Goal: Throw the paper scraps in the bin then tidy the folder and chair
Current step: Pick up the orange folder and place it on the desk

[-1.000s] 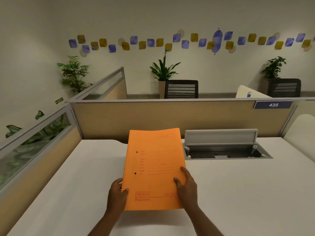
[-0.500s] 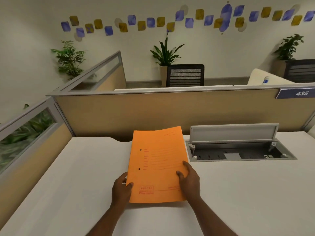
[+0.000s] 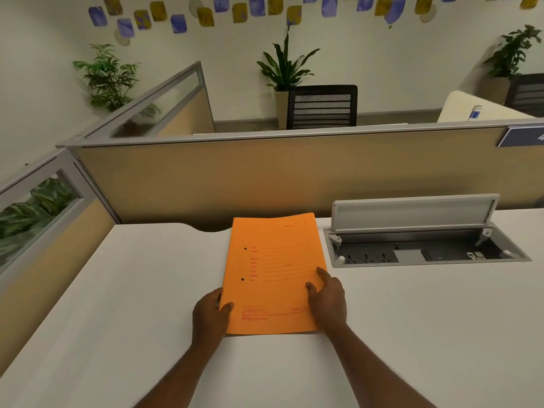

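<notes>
"Both hands grip the orange file folder. The left hand pinches its near left corner, thumb on the cover, the other fingers out of sight beneath."

"And the right hand?"

"It holds the near right edge, thumb and forefinger pressed on the cover. Its remaining fingers are hidden, so I can't say how they curl."

"Where is the folder?"

"On the white desk, printed cover up, its long side running away from the person. Its near edge meets the desktop, but I can't tell whether the far end lies quite flat. Two punched holes show along the left margin."

"What's beside it?"

"Just to its right is a recessed power socket box set into the desk, its grey lid propped up — near the folder's right edge, but apart from it."

"And behind?"

"A tan partition runs along the desk's far side, with a blue sign at its right end. Beyond it stands a black mesh-backed chair, with a potted plant just behind — against the wall. A small bottle stands on the neighbouring desk, far right."
</notes>
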`<move>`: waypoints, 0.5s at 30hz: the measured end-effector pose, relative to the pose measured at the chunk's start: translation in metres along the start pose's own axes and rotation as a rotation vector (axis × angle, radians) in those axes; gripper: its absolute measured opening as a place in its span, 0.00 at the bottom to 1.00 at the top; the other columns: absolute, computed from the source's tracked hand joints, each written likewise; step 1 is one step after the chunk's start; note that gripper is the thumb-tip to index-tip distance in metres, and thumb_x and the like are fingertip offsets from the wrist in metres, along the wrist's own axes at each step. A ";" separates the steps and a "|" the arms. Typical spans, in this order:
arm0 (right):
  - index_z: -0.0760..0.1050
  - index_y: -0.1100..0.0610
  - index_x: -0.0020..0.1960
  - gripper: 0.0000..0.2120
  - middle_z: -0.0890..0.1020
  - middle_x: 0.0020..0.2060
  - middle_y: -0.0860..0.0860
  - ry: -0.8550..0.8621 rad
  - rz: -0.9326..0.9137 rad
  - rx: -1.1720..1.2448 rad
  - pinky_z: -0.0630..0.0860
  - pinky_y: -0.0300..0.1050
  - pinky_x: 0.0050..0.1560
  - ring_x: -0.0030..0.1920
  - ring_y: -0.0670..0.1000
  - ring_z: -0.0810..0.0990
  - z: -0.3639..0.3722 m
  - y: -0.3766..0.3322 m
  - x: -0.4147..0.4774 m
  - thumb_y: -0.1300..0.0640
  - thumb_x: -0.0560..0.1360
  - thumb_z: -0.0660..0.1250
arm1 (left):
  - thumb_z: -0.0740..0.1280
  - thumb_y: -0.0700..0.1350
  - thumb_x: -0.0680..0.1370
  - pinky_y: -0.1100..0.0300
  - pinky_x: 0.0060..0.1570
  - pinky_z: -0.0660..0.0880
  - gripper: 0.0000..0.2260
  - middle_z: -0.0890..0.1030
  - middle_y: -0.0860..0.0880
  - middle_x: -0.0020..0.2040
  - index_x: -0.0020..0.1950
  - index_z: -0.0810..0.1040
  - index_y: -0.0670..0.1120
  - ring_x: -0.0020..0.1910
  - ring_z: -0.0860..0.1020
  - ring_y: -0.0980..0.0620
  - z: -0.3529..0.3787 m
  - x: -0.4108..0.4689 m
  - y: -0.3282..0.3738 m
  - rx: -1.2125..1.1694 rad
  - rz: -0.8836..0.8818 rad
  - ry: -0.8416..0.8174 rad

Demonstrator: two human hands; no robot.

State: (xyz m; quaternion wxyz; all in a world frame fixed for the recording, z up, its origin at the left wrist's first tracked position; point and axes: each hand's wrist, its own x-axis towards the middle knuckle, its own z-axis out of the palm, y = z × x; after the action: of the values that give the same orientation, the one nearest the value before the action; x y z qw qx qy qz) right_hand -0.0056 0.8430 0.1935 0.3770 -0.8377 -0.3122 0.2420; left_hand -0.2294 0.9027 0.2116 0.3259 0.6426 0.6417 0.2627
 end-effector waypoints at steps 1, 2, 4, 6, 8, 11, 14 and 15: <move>0.65 0.52 0.74 0.24 0.74 0.63 0.57 -0.004 -0.004 -0.030 0.74 0.57 0.62 0.63 0.59 0.75 0.000 0.001 0.001 0.50 0.79 0.64 | 0.69 0.39 0.75 0.46 0.59 0.74 0.17 0.81 0.40 0.57 0.64 0.76 0.40 0.55 0.79 0.40 0.001 -0.001 0.000 0.030 0.015 0.010; 0.65 0.52 0.74 0.24 0.73 0.63 0.57 -0.007 -0.006 -0.063 0.75 0.56 0.61 0.62 0.59 0.75 0.001 0.002 0.002 0.50 0.79 0.63 | 0.69 0.40 0.74 0.46 0.57 0.74 0.17 0.82 0.39 0.56 0.63 0.76 0.39 0.54 0.79 0.39 0.001 -0.002 0.000 0.069 0.033 0.019; 0.67 0.53 0.72 0.23 0.70 0.63 0.57 -0.003 -0.016 -0.136 0.75 0.55 0.61 0.63 0.58 0.74 0.001 0.002 0.004 0.49 0.79 0.63 | 0.71 0.43 0.73 0.47 0.55 0.74 0.16 0.83 0.40 0.53 0.60 0.78 0.40 0.52 0.79 0.39 0.003 -0.004 -0.002 0.184 0.061 0.048; 0.69 0.54 0.70 0.21 0.68 0.64 0.57 0.021 -0.053 -0.266 0.73 0.54 0.62 0.64 0.58 0.70 0.003 0.002 0.004 0.48 0.79 0.62 | 0.72 0.46 0.73 0.47 0.57 0.72 0.19 0.83 0.40 0.54 0.61 0.78 0.42 0.54 0.78 0.40 0.003 -0.005 -0.004 0.269 0.051 0.056; 0.70 0.53 0.67 0.20 0.67 0.65 0.57 0.050 -0.090 -0.459 0.69 0.55 0.63 0.65 0.58 0.67 0.004 0.000 0.002 0.45 0.79 0.61 | 0.71 0.48 0.73 0.48 0.58 0.72 0.21 0.82 0.40 0.56 0.64 0.76 0.42 0.55 0.77 0.41 0.002 -0.005 -0.007 0.247 0.050 0.028; 0.69 0.51 0.66 0.20 0.65 0.69 0.57 0.062 -0.139 -0.593 0.65 0.56 0.64 0.68 0.58 0.65 0.004 0.002 -0.005 0.41 0.79 0.58 | 0.68 0.53 0.75 0.48 0.60 0.73 0.27 0.79 0.41 0.61 0.70 0.69 0.43 0.59 0.76 0.42 -0.003 -0.006 -0.011 0.188 0.104 -0.043; 0.68 0.51 0.69 0.23 0.66 0.71 0.56 0.040 -0.196 -0.603 0.63 0.55 0.67 0.69 0.58 0.65 0.008 0.010 -0.018 0.39 0.79 0.55 | 0.68 0.60 0.72 0.47 0.68 0.66 0.37 0.68 0.45 0.72 0.76 0.58 0.49 0.68 0.67 0.44 -0.007 -0.008 -0.021 0.369 0.190 -0.195; 0.67 0.51 0.70 0.25 0.66 0.71 0.56 0.031 -0.208 -0.606 0.61 0.55 0.69 0.70 0.58 0.64 0.009 0.014 -0.023 0.38 0.79 0.54 | 0.67 0.61 0.72 0.48 0.70 0.63 0.38 0.64 0.46 0.75 0.76 0.56 0.51 0.70 0.65 0.44 -0.007 -0.010 -0.024 0.457 0.228 -0.243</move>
State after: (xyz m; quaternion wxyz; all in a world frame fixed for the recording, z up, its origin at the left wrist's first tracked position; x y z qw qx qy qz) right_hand -0.0222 0.8240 0.1811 0.1380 -0.8791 -0.4481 0.0853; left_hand -0.2510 0.8928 0.1989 0.2154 0.7943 0.5640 0.0674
